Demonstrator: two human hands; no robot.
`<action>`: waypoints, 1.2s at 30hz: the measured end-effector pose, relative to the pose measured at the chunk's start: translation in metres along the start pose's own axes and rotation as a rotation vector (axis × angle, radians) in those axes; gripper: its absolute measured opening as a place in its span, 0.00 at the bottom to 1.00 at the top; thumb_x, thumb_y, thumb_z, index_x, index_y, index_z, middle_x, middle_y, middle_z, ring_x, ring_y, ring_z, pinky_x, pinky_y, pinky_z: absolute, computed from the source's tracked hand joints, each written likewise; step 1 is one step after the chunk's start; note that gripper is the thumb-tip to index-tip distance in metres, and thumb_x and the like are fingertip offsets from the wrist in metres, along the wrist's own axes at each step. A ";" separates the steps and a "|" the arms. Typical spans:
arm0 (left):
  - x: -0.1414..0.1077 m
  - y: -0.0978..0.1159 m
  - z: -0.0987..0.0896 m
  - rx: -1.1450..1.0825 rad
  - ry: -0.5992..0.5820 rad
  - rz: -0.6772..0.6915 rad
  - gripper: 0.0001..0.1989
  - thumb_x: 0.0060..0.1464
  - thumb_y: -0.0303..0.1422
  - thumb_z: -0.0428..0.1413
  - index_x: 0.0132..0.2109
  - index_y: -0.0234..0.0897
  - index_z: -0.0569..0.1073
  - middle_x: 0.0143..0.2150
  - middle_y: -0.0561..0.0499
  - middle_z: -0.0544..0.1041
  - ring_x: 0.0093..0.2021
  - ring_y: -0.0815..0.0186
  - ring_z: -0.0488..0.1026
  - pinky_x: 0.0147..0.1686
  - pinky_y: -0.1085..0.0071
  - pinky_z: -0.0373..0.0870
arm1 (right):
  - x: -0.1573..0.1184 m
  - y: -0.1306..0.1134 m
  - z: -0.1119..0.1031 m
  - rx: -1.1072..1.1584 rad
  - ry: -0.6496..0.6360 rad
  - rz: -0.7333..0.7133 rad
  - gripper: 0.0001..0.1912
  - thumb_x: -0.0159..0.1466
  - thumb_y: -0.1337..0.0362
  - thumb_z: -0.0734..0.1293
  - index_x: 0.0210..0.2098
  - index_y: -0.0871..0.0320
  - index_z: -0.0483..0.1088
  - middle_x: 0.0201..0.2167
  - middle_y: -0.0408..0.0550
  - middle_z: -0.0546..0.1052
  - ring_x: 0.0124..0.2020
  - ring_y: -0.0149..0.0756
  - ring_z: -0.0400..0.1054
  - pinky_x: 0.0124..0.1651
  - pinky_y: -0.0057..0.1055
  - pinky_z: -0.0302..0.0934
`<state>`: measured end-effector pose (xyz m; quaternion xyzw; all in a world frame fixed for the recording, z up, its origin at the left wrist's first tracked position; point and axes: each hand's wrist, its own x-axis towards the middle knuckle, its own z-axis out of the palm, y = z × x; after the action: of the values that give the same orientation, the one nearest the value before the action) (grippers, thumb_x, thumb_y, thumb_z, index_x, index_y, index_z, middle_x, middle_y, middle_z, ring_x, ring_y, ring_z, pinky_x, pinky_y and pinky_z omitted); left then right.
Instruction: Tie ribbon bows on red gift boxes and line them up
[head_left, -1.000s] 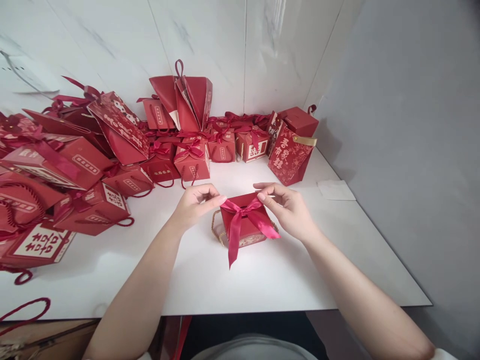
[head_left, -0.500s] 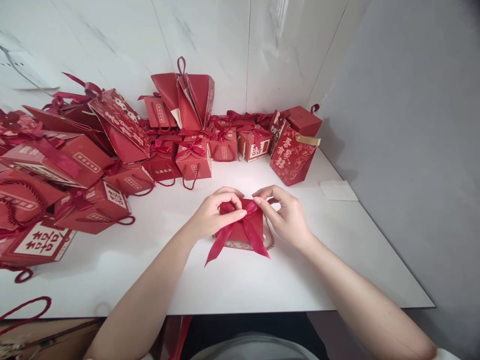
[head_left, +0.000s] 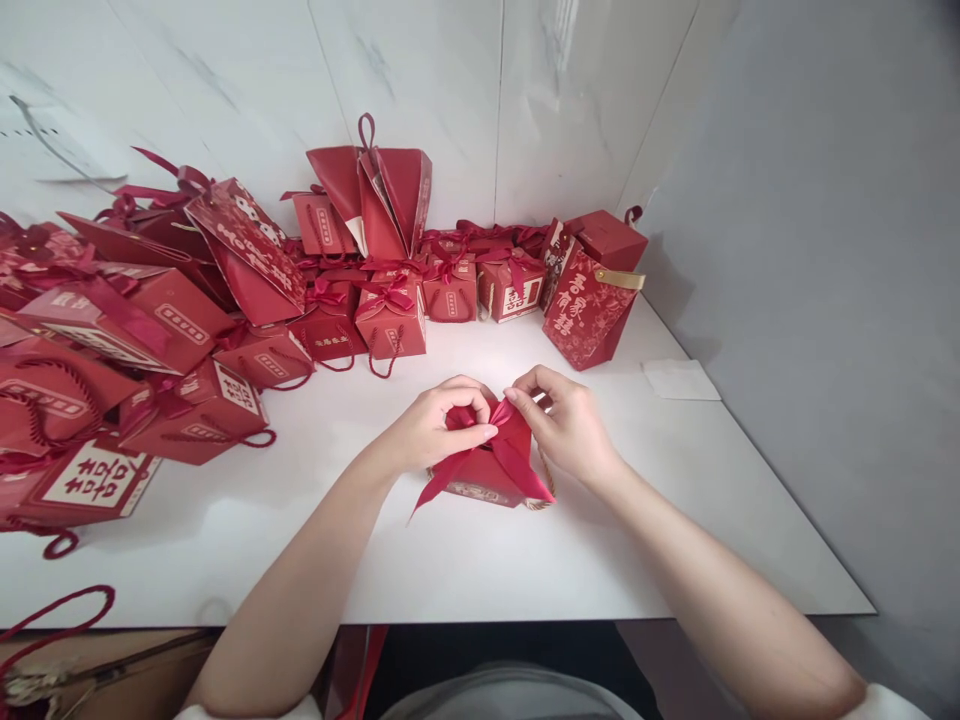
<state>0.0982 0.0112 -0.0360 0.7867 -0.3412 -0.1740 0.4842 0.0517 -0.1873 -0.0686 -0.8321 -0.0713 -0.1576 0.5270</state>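
A small red gift box (head_left: 487, 474) with twisted gold cord handles rests on the white table between my hands. Across its top lies a red satin ribbon (head_left: 517, 460), its two tails hanging toward me. My left hand (head_left: 446, 425) pinches the ribbon's knot area from the left, thumb and fingers closed on it. On the right, my right hand (head_left: 559, 415) grips the ribbon between thumb and index finger, close to the left fingertips. The fingers partly hide the bow.
Many red boxes with ribbons are piled at the left (head_left: 187, 410) and along the wall. A box with a gold strap (head_left: 589, 310) stands at the back right. A white paper (head_left: 682, 380) lies near the table's right edge.
The box has tilted slightly, showing more of its front side, and its right ribbon tail has shifted right. Both hands keep their pinch on the ribbon.
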 end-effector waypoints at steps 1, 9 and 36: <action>-0.002 -0.002 -0.003 -0.019 -0.007 -0.005 0.07 0.57 0.35 0.60 0.35 0.37 0.72 0.52 0.46 0.72 0.53 0.59 0.72 0.53 0.64 0.67 | 0.000 0.002 -0.001 0.019 0.013 0.024 0.12 0.67 0.57 0.66 0.29 0.55 0.69 0.28 0.43 0.75 0.29 0.34 0.69 0.34 0.31 0.62; -0.017 -0.030 -0.037 -0.018 -0.290 -0.020 0.77 0.32 0.38 0.75 0.72 0.54 0.24 0.75 0.37 0.45 0.73 0.44 0.46 0.67 0.46 0.53 | 0.008 0.028 -0.022 0.343 0.035 0.255 0.19 0.66 0.45 0.65 0.41 0.56 0.68 0.44 0.48 0.76 0.36 0.35 0.73 0.39 0.33 0.66; 0.012 -0.085 -0.002 -0.075 0.294 0.083 0.54 0.40 0.31 0.70 0.68 0.49 0.48 0.64 0.38 0.63 0.51 0.58 0.74 0.38 0.69 0.75 | -0.001 0.060 0.006 0.539 -0.425 0.110 0.52 0.60 0.55 0.75 0.73 0.48 0.42 0.64 0.53 0.66 0.55 0.42 0.70 0.59 0.44 0.67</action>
<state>0.1394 0.0298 -0.1091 0.7705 -0.2920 -0.0495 0.5645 0.0686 -0.2077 -0.1226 -0.6799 -0.1734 0.0726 0.7089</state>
